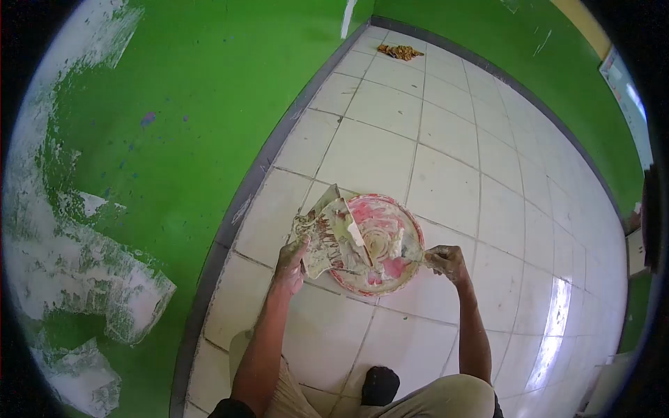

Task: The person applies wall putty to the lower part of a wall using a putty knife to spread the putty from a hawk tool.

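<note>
Left hand [291, 263] grips paste-crusted flat tool [323, 244] by side; tool just right of that hand, overlapping red-rimmed round lid [390, 283] in view. Right hand [447, 262] pinches small scraper [412, 251], left of its fingers, over lid's near-right side. Risk: white paste lump [356, 233] on flat tool's edge could drop if left wrist tilts; lid, held by 0 hands, might skid on smooth tiles [334, 324] if scraper pushes sideways. Flat tool's straight edge faces right hand; long axis slants from beyond left hand to between 2 hands. Scraper points toward left hand.
</note>
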The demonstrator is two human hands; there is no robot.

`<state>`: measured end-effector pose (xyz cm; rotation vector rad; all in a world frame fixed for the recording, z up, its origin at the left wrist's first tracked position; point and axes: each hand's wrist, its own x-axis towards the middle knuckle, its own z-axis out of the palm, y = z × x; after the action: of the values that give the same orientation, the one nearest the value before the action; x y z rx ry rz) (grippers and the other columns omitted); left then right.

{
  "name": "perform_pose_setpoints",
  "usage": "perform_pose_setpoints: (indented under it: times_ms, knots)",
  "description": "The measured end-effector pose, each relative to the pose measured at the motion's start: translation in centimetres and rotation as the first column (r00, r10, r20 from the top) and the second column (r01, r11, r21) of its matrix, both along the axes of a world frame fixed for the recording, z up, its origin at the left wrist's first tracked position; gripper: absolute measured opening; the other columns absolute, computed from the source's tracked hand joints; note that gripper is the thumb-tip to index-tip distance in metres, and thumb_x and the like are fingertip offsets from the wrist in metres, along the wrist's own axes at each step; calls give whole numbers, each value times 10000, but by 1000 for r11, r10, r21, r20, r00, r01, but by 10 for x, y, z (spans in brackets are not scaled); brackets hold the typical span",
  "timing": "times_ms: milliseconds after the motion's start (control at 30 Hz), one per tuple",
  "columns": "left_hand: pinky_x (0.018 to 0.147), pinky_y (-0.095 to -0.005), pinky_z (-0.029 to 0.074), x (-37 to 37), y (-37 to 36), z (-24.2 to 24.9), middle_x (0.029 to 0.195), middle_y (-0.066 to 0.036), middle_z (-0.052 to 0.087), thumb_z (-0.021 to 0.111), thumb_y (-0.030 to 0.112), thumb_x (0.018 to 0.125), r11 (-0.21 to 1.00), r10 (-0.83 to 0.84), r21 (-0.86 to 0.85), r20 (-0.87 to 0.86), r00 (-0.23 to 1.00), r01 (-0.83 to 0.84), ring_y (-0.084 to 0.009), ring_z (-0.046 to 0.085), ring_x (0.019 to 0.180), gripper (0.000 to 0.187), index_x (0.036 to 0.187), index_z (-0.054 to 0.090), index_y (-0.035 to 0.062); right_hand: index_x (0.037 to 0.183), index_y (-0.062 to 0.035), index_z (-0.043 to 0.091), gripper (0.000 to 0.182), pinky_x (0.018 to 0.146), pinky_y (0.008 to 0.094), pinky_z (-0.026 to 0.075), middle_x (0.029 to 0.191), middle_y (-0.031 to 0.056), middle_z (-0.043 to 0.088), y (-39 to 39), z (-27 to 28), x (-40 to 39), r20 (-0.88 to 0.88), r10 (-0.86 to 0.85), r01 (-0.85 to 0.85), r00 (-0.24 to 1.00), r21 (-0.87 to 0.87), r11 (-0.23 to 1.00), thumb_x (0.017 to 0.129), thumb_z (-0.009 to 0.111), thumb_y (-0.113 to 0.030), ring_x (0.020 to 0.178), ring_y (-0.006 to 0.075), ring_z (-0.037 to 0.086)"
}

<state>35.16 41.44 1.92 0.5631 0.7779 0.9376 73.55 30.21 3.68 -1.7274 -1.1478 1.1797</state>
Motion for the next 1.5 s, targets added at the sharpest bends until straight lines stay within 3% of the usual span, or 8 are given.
perform_pose_setpoints:
  times_ms: [300, 367, 633, 733, 933, 1200, 1333, 1500]
  knots:
    - [584, -235, 490, -2, 1, 0, 832, -14, 626, 645, 265, 905, 1000, -17, -9, -95, 995, 16, -76, 597, 675, 253, 979, 619, 25, 901, 9, 698, 209, 497, 295, 465, 631, 86, 643, -19, -23, -20, 341, -165, 140, 926, 95, 986, 858, 640, -187, 513, 120, 563]
    - [588, -237, 495, -1, 2, -5, 839, -18, 628, 647, 266, 903, 1000, -5, -9, -87, 996, 4, -81, 602, 682, 255, 986, 618, 27, 900, -20, 699, 181, 555, 341, 492, 699, 127, 665, -22, -25, -30, 452, -307, 142, 837, 363, 921, 862, 630, -184, 567, 208, 624]
    - [586, -244, 510, 1, 1, 0, 848, -28, 631, 661, 276, 892, 999, -1, -51, -75, 997, -3, -102, 616, 689, 266, 999, 612, 38, 874, -40, 694, 147, 609, 380, 510, 778, 150, 669, -41, -24, -77, 734, -347, 33, 584, 406, 913, 865, 627, -171, 682, 338, 644]
    - [531, -228, 476, 0, 0, 1, 791, -6, 623, 673, 292, 883, 998, -14, -57, -121, 993, 7, -82, 590, 619, 255, 950, 618, 52, 880, -12, 707, 194, 540, 308, 490, 664, 108, 655, -48, -22, -79, 369, -457, 408, 810, 206, 889, 852, 662, -198, 574, 150, 612]
    - [433, -194, 353, 1, 0, -19, 668, 49, 580, 689, 312, 872, 997, -47, -68, -146, 988, 37, -28, 484, 485, 238, 848, 623, 84, 962, 37, 673, 260, 470, 231, 447, 666, 43, 618, -50, 8, -67, -110, -450, 458, 886, 61, 887, 888, 655, -212, 537, 94, 554]
    - [834, -336, 543, 1, -10, 10, 1061, -120, 658, 631, 242, 905, 921, -374, -78, 104, 922, 383, -194, 659, 943, 358, 1144, 588, -21, 1001, 29, 634, 165, 609, 268, 496, 821, 57, 623, -39, 38, -92, -513, -195, 353, 836, 230, 907, 901, 631, -102, 663, 115, 580]
    - [811, -387, 561, 5, -13, 7, 1069, -130, 657, 646, 264, 887, 900, -402, -96, 192, 895, 425, -228, 671, 920, 433, 1175, 562, -48, 964, 28, 624, 125, 662, 291, 504, 901, 103, 626, -31, 53, -111, -88, -169, 190, 982, 497, 847, 858, 648, -34, 770, 168, 607]
    - [817, -359, 554, 7, -13, -4, 1050, -123, 663, 610, 235, 918, 903, -400, -99, 159, 903, 418, -202, 665, 941, 342, 1133, 590, -30, 1021, -26, 686, 256, 752, 343, 522, 982, 157, 633, -31, 55, -126, 556, -247, -190, 793, 613, 767, 778, 665, 51, 899, 285, 620]
